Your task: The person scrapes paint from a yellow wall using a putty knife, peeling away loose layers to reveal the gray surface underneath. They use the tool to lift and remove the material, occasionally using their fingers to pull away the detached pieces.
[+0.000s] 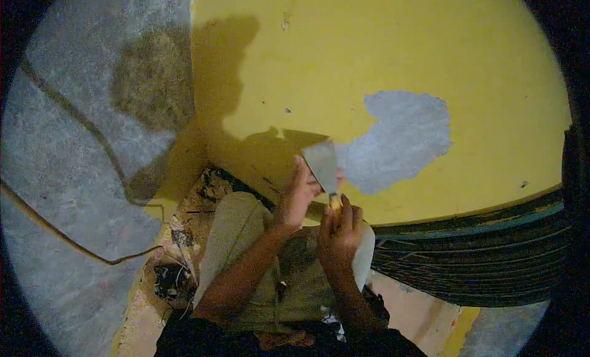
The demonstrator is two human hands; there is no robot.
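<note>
My right hand (342, 229) grips the yellowish handle of a putty knife (321, 162), its broad metal blade pointing up and slightly left. Beside the blade is my left hand (297, 196), thumb raised along the left edge and fingers reaching behind the metal, a fingertip showing on the right side. Both hands are over my lap, in front of a yellow painted surface (479, 55). Just right of the blade, a large pale grey patch (405, 142) with ragged edges breaks the yellow.
Dark layered material with ridged edges (479, 258) runs along the lower right of the yellow surface. A cable (92, 249) crosses the grey surface (55, 154) at left, towards a dark object (172, 280) beside my leg. Shadows fall across the upper left.
</note>
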